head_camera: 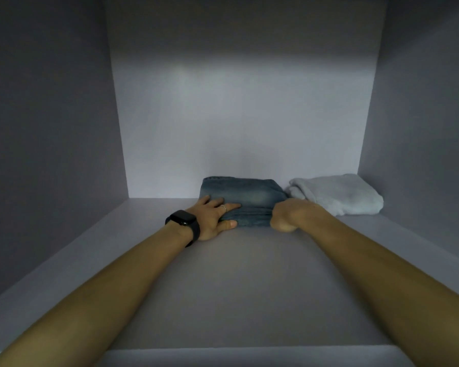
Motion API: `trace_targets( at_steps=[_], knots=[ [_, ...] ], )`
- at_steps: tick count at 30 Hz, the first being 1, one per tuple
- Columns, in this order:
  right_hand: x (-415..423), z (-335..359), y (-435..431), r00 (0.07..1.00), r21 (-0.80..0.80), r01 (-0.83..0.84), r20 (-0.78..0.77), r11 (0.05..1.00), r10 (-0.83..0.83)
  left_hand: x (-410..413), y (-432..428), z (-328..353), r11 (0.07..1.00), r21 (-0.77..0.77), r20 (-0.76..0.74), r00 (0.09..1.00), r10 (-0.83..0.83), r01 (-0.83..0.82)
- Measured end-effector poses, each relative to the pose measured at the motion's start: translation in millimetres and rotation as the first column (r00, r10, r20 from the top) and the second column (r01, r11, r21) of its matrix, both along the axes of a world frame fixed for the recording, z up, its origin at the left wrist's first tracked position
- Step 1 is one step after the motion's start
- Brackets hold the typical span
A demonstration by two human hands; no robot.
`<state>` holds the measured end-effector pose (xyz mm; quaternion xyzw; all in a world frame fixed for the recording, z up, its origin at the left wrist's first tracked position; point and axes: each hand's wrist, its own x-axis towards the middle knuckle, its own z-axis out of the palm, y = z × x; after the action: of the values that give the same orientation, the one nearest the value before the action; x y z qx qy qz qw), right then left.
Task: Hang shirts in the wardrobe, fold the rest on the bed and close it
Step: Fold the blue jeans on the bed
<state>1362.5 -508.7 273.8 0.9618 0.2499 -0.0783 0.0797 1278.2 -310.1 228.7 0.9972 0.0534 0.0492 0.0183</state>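
Folded blue jeans [245, 197] lie at the back of a pale wardrobe shelf [223, 274], close to the rear wall. My left hand [212, 215], with a black watch and a ring, grips the jeans' near left edge: fingers lie on top and the thumb is tucked under the front fold. My right hand [289, 214] grips the near right edge; its fingers are curled and hidden behind the knuckles. Both forearms reach deep into the compartment.
A folded white fleecy garment [339, 194] sits just right of the jeans, in the back right corner, nearly touching them. Side walls [51, 128] close the compartment left and right. The shelf's front lip [249, 352] runs along the bottom.
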Motion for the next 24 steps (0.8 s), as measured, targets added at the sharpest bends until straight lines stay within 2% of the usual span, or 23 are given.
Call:
trace_targets(
  at_steps=[2, 4, 6, 7, 8, 10, 12, 16, 19, 24],
  knots=[
    [-1.4, 5.4, -3.5, 1.0, -0.001, 0.002, -0.014, 1.0, -0.002, 2.4, -8.3, 5.1, 0.999, 0.021, -0.029, 0.999, 0.038, -0.037],
    [-1.8, 15.8, -4.5, 0.996, 0.007, 0.002, -0.089, 1.0, -0.002, 5.6, -14.4, 17.4, 0.997, 0.007, -0.125, 0.989, 0.078, -0.078],
    [4.7, 26.7, -1.8, 0.996, 0.135, 0.005, -0.09, 0.991, 0.007, 10.6, -15.3, 37.3, 0.967, -0.216, -0.2, 0.976, 0.089, -0.133],
    [12.3, 29.2, 1.5, 0.999, 0.219, 0.001, -0.054, 0.976, 0.011, 14.6, -15.2, 45.9, 0.933, -0.328, -0.174, 0.98, 0.093, -0.146],
    [20.7, 29.7, 5.6, 1.0, 0.278, -0.019, 0.004, 0.96, 0.019, 19.4, -15.1, 51.9, 0.918, -0.37, -0.099, 0.989, 0.114, -0.143],
    [39.6, 24.3, 16.8, 0.996, 0.326, -0.07, 0.081, 0.943, 0.046, 30.2, -14.9, 56.4, 0.954, -0.249, 0.058, 0.98, 0.189, -0.169],
    [53.5, 11.5, 29.9, 0.992, 0.313, -0.106, 0.105, 0.944, 0.076, 43.1, -12.8, 47.6, 0.965, -0.115, 0.092, 0.965, 0.247, -0.236],
    [73.3, -21.6, 48.7, 0.997, 0.282, -0.08, 0.002, 0.956, 0.082, 67.7, 0.0, 17.7, 0.938, -0.151, -0.079, 0.949, 0.304, -0.313],
    [86.4, -32.2, 53.6, 0.998, 0.275, -0.049, -0.03, 0.96, 0.06, 75.7, 8.3, 3.5, 0.921, -0.218, -0.09, 0.946, 0.311, -0.324],
    [94.8, -35.8, 54.9, 0.998, 0.291, -0.03, -0.049, 0.956, 0.046, 78.8, 9.5, 2.4, 0.923, -0.214, -0.093, 0.947, 0.308, -0.321]
  ],
)
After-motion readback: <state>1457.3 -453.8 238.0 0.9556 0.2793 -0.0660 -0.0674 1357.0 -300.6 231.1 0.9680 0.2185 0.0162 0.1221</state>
